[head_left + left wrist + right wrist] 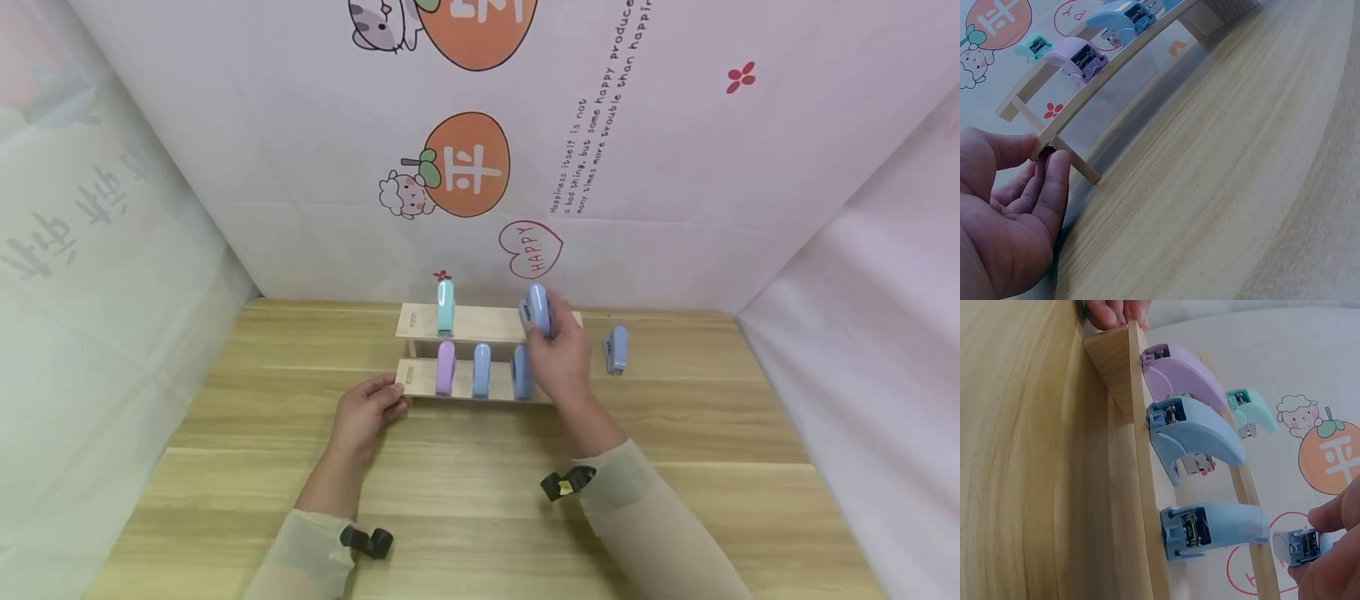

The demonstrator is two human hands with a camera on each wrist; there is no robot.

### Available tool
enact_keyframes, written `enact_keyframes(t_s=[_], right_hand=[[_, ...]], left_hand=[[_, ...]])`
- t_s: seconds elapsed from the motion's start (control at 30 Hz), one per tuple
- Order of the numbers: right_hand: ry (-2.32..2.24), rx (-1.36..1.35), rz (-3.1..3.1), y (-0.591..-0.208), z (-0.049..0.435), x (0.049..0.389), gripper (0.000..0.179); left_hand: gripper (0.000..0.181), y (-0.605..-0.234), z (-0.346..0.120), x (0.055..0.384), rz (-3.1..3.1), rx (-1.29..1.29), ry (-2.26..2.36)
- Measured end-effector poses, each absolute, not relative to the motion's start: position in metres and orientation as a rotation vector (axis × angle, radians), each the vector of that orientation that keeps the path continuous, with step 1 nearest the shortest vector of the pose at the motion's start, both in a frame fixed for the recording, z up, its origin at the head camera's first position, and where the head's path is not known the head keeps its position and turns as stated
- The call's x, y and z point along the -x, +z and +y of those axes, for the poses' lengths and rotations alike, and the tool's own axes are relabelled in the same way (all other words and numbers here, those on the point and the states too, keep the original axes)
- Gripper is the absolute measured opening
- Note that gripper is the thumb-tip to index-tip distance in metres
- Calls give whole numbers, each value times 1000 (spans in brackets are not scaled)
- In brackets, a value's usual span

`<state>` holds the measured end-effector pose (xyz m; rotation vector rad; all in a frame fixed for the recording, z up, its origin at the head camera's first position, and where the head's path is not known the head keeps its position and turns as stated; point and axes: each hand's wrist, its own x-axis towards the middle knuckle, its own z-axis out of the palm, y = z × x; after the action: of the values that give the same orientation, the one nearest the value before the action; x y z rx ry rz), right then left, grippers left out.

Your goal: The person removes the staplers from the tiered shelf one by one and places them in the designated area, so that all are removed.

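Note:
A two-tier wooden rack [487,323] stands at the back of the table. My left hand [367,414] pinches the left end of its lower tier between thumb and fingers, plainest in the left wrist view. In my right hand [564,354] is a blue stapler [537,303], gripped upright over the right part of the upper tier. A mint stapler [446,307] sits on that tier's left part. Along the lower tier stand a purple stapler [446,367], a light blue stapler [482,369] and another blue stapler [521,372], which my right hand partly overlaps in the head view.
One more blue stapler [617,349] stands on the wooden table [480,483] to the right of the rack. Right behind the rack rises a white printed cloth [337,167]. Further white cloth hangs at the left and right sides.

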<state>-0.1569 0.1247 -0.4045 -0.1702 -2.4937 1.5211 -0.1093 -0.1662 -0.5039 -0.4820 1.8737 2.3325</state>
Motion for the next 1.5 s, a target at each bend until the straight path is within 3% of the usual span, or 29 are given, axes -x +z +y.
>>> enact_keyframes(t_s=[1.5], right_hand=[[1472,213,-2353,-411,164,151,60]], left_hand=[[39,-502,-164,108,1903,489,2312]])
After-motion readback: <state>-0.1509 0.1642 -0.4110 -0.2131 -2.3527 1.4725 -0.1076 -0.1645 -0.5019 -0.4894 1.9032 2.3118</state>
